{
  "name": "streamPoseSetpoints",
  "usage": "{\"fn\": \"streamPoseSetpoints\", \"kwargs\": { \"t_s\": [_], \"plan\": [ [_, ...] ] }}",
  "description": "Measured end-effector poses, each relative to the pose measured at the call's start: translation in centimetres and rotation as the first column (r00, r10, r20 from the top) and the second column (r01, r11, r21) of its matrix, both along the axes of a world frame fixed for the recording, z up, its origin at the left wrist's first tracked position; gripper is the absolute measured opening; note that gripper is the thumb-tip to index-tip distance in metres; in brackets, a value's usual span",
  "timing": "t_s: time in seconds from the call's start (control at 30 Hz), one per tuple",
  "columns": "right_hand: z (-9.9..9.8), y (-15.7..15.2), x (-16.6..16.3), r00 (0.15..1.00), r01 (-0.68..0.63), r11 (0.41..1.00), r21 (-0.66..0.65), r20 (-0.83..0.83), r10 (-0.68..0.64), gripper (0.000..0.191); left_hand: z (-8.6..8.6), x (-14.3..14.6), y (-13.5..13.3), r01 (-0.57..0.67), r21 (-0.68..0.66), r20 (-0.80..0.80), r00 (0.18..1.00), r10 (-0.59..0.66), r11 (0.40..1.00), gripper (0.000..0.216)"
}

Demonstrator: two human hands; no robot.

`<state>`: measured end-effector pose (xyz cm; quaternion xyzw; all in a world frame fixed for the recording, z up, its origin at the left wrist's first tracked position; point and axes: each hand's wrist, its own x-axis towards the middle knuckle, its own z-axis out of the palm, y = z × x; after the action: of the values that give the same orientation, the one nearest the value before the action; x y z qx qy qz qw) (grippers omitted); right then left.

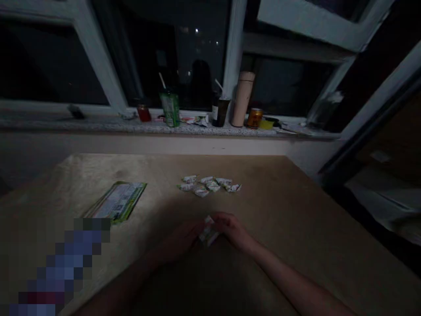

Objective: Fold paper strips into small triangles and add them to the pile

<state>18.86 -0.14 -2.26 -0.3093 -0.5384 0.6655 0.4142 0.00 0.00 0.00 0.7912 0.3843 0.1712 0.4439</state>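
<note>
Both my hands meet over the near middle of the wooden table. My left hand and my right hand pinch a small white and green wrapped sweet between their fingertips. Just beyond them lies a loose cluster of several similar small wrapped sweets on the tabletop. The light is dim, so finer detail of the wrapper is hard to make out.
A flat green and white packet lies on the table at the left. On the window sill behind stand a red jar, a green can, a dark bottle, a tall beige flask and an orange jar.
</note>
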Motion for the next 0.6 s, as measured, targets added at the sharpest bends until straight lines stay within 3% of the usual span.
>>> {"fn": "streamPoseSetpoints", "kwargs": {
  "t_s": [0.2, 0.43, 0.6],
  "plan": [
    [-0.92, 0.03, -0.79, 0.987, 0.129, 0.989, 0.075, 0.082, -0.135, 0.037, -0.34, 0.01, -0.07, 0.009, -0.014, -0.036, 0.999, -0.009, 1.000, 0.052],
    [-0.52, -0.09, -0.99, 0.979, 0.153, 0.982, 0.112, 0.117, -0.166, 0.038, -0.42, 0.09, -0.02, -0.005, -0.007, -0.050, 0.999, 0.004, 1.000, 0.053],
    [-0.71, 0.02, -1.00, 0.966, 0.094, 0.984, 0.150, 0.224, -0.126, 0.040, -0.43, 0.09, -0.14, 0.004, -0.001, -0.044, 0.999, -0.004, 1.000, 0.049]
  ]
}}
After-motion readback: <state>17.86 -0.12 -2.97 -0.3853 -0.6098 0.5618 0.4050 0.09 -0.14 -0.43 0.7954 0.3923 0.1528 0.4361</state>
